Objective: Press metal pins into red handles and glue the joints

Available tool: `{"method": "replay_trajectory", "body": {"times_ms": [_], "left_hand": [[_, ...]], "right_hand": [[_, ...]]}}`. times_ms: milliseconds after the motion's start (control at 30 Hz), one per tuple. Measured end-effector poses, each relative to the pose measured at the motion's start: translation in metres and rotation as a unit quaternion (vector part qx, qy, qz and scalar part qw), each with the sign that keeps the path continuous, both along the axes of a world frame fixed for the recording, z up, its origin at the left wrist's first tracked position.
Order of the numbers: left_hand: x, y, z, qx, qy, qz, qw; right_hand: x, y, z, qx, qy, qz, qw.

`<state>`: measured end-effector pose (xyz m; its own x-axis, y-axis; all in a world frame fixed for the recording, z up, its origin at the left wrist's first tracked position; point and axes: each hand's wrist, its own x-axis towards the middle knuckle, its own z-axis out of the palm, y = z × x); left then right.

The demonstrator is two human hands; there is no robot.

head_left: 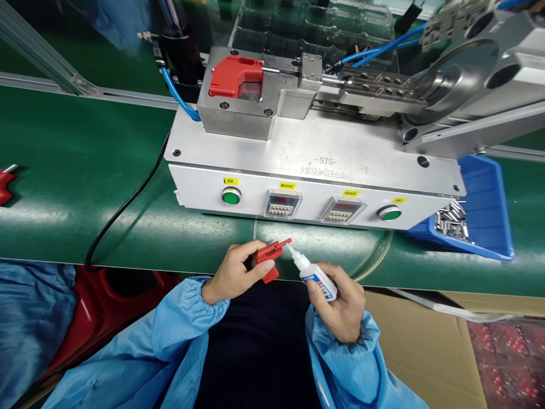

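My left hand [238,270] is closed on a red plastic part [268,262] shaped like a small pistol, its thin end pointing up and to the right. In my right hand [343,301] is a white glue bottle [318,280] with a blue and red label, tilted so its nozzle meets or nearly meets the red part's thin end. Behind them stands a press machine [251,153]. A similar red part [238,76] lies in its metal fixture [238,122], with a metal rod at its right end.
A blue bin [489,210] of small metal sleeves [452,221] stands right of the machine. Another red part [5,184] lies at the bench's far left. A black cable [128,207] crosses the green bench [55,170]. Below left is a red stool [100,307].
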<state>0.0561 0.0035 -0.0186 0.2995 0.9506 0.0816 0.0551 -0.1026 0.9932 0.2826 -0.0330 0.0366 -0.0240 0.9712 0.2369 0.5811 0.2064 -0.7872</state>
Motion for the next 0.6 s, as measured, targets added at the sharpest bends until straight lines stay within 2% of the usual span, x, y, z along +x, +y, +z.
{"method": "replay_trajectory", "body": {"times_ms": [233, 333, 433, 500, 600], "left_hand": [[0.0, 0.001, 0.001, -0.012, 0.003, 0.006, 1.0], [0.001, -0.001, 0.001, -0.023, 0.014, 0.008, 1.0], [-0.003, -0.006, 0.0, -0.049, 0.04, 0.002, 0.998], [-0.01, -0.007, -0.004, -0.072, 0.066, -0.007, 0.995], [-0.023, -0.003, -0.013, -0.098, 0.103, -0.002, 0.99]], "right_hand": [[0.005, -0.004, -0.005, -0.04, 0.011, -0.007, 0.999], [0.012, -0.004, -0.008, -0.063, 0.057, -0.048, 0.995], [0.015, 0.001, -0.015, -0.092, 0.106, -0.031, 0.99], [0.016, 0.005, -0.025, -0.088, 0.093, -0.007, 0.992], [0.021, 0.007, -0.037, -0.046, 0.02, -0.002, 0.999]]}}
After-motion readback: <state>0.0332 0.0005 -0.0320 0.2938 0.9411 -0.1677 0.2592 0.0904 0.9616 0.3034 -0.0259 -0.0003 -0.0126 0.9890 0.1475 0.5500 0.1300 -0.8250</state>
